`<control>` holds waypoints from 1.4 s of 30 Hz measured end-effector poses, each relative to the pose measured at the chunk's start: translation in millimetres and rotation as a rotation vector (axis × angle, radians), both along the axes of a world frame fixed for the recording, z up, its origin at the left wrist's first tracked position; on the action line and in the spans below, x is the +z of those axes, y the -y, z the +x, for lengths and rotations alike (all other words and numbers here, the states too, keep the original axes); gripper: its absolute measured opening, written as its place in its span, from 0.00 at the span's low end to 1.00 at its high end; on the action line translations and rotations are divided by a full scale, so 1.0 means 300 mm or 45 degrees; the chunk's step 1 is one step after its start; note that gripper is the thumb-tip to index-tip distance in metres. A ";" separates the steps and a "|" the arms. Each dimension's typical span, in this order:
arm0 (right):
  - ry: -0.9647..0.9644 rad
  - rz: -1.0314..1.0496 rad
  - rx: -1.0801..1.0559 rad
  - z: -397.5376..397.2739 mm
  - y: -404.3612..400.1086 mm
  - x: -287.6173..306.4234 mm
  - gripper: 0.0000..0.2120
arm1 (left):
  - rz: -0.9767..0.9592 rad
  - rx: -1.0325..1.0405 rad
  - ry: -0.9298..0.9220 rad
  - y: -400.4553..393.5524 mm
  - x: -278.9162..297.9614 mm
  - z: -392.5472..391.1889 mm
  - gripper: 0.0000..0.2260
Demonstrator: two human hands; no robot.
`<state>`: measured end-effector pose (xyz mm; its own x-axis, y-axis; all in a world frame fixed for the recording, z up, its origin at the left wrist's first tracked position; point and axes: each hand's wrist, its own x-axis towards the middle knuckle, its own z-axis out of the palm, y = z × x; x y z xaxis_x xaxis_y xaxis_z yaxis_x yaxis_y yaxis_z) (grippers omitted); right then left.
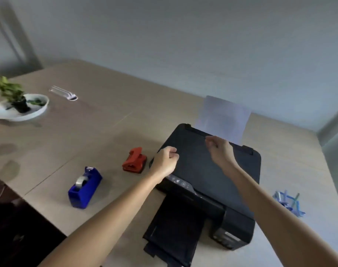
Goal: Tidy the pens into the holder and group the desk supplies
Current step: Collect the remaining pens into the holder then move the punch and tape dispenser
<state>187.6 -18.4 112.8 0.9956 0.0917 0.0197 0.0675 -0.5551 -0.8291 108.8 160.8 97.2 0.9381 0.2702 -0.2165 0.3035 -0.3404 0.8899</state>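
1. Both bare forearms reach forward from the lower edge of view, converging slightly.
2. The left hand [165,160] is curled into a loose fist, knuckles up, holding nothing.
3. The right hand [220,151] is also loosely closed, empty, fingers bent inward, slightly farther forward than the left.

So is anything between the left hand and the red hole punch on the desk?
Nothing visible. The left hand hangs over the printer's left edge, fingers curled. The red hole punch sits just to its left, with only bare desk between them. The blue tape dispenser lies nearer the front, off that line.
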 end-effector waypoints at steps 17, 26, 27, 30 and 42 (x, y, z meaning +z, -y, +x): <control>-0.670 -0.077 -0.020 -0.006 -0.986 -0.421 0.17 | 0.644 0.359 -0.581 -0.957 -0.490 -0.274 0.13; -0.795 0.318 -0.196 0.027 -1.018 -0.474 0.12 | 0.708 0.190 -0.499 -1.008 -0.507 -0.281 0.07; -0.769 0.307 -0.162 0.024 -1.020 -0.456 0.12 | 0.647 0.189 -0.497 -1.017 -0.498 -0.289 0.08; -0.677 0.307 -0.097 0.037 -0.971 -0.363 0.08 | 0.266 0.254 -0.516 -1.020 -0.437 -0.304 0.18; -0.272 0.755 0.061 -0.081 -0.314 0.165 0.10 | -0.203 -0.068 -0.087 -0.531 0.056 -0.180 0.35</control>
